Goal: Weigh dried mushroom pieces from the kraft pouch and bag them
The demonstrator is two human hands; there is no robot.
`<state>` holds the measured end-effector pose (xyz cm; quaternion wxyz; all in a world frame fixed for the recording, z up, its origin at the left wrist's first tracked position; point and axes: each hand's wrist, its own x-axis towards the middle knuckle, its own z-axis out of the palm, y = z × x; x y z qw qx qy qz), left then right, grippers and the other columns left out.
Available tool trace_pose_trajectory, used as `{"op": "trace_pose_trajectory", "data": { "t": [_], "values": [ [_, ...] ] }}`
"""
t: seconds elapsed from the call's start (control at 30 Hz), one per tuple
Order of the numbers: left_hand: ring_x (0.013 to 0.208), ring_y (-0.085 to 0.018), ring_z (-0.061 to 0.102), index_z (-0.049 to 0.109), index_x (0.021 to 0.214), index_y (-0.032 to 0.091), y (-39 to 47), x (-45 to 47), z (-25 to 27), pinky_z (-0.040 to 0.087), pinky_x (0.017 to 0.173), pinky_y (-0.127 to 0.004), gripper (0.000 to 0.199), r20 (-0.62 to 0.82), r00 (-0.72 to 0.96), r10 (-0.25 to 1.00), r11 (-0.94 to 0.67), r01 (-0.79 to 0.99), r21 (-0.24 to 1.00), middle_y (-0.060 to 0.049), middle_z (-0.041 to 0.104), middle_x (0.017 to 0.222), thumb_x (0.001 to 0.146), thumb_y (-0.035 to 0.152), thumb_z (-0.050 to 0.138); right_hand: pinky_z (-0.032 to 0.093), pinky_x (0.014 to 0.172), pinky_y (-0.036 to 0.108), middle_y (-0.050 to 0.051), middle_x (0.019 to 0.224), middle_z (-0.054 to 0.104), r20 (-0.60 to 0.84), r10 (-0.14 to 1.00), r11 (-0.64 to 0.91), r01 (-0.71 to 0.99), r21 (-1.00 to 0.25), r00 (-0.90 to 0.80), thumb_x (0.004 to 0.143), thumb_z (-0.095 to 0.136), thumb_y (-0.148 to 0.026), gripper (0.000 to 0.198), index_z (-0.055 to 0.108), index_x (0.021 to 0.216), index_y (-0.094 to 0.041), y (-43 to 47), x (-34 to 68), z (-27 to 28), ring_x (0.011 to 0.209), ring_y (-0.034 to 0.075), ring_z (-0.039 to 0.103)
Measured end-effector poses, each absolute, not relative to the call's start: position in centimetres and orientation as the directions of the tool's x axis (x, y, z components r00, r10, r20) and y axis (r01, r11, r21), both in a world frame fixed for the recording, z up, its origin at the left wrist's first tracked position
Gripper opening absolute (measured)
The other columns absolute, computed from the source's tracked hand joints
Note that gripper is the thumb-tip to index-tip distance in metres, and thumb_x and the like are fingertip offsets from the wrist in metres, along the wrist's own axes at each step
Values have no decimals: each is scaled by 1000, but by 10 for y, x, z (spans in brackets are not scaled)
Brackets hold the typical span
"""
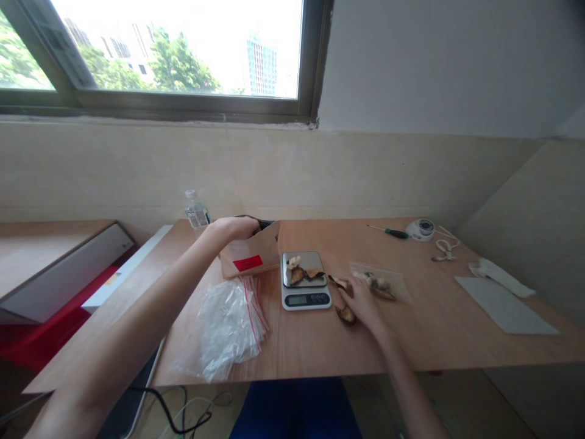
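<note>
My left hand (244, 228) reaches into the mouth of a brown box-like container with a red label (249, 262); its fingers are hidden inside. Just right of it stands a kitchen scale (305, 300) with pale and brown dried mushroom pieces (298, 275) on its plate. Beside the scale, my right hand (359, 296) is low over the table, thumb and fingers closed on a dried mushroom slice (337, 282). Another dried slice (346, 314) lies just below that hand. A clear zip bag (398, 286) holding more mushroom pieces lies partly behind the right hand.
A pile of clear zip bags (231, 326) lies in front of the container. Behind stands a plastic bottle (196, 213). To the right are a screwdriver (395, 233), a white dome camera (420, 230) with its cable, a grey sheet (503, 308) and a white cloth-like item (500, 277).
</note>
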<state>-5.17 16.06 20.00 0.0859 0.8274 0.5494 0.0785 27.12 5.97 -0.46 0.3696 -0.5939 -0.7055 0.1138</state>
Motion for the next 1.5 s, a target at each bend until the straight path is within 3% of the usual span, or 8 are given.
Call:
{"op": "trace_pose_trajectory", "data": {
  "t": [0.17,0.37,0.47,0.63,0.8,0.97,1.13,1.5],
  "values": [
    [69,-16,63,68,67,9,147,-58,225,47,75,-29,14,-88,354,931,-353,935,26,-7,70,71,69,6,55,46,76,37,8,85,69,331,935,166,670,-724,127,69,48,-18,25,67,85,-18,82,265,11,78,23,61],
    [78,-14,62,68,93,5,118,-77,272,45,77,-26,29,163,314,936,-306,949,-71,-7,69,81,79,7,43,49,72,33,9,90,70,285,934,158,466,-870,216,72,49,-25,27,66,92,-16,128,243,26,79,21,64],
    [80,-16,64,71,95,16,97,-68,279,46,80,-27,32,366,310,878,-354,933,58,-4,71,84,80,11,44,51,70,32,9,90,70,265,946,172,406,-897,185,75,49,-26,29,65,97,-16,143,228,23,79,20,65],
    [77,-12,66,72,95,21,74,-40,248,49,74,-22,32,240,503,830,-554,695,458,1,73,88,76,14,47,53,75,33,8,94,70,252,967,224,343,-912,38,75,55,-32,28,65,97,-17,136,217,18,83,19,67],
    [86,-14,66,70,99,19,66,-31,205,51,76,-22,30,228,550,803,-550,540,637,-3,73,95,81,19,46,46,91,38,9,111,65,320,946,271,409,-871,54,80,52,-37,32,63,105,-19,105,237,27,100,21,61],
    [84,-15,67,70,97,18,57,-26,183,51,73,-22,27,249,483,840,-507,532,678,-3,73,91,82,17,48,46,90,37,8,106,66,295,954,251,398,-882,51,83,51,-39,28,65,97,-20,57,237,58,100,21,59],
    [90,-15,67,69,100,21,42,-9,154,51,78,-24,27,287,466,837,-504,452,736,-3,72,100,84,17,48,49,83,31,7,113,62,125,985,141,129,-982,-120,89,44,-44,33,58,110,-23,5,198,85,97,18,60],
    [98,-16,62,59,120,27,-14,-9,83,50,84,-27,33,316,415,853,-506,513,694,-5,66,109,91,25,43,49,73,28,0,82,63,-89,962,-148,-219,-964,-258,69,74,-38,33,51,87,-22,-20,179,71,78,15,62]
  ]
}}
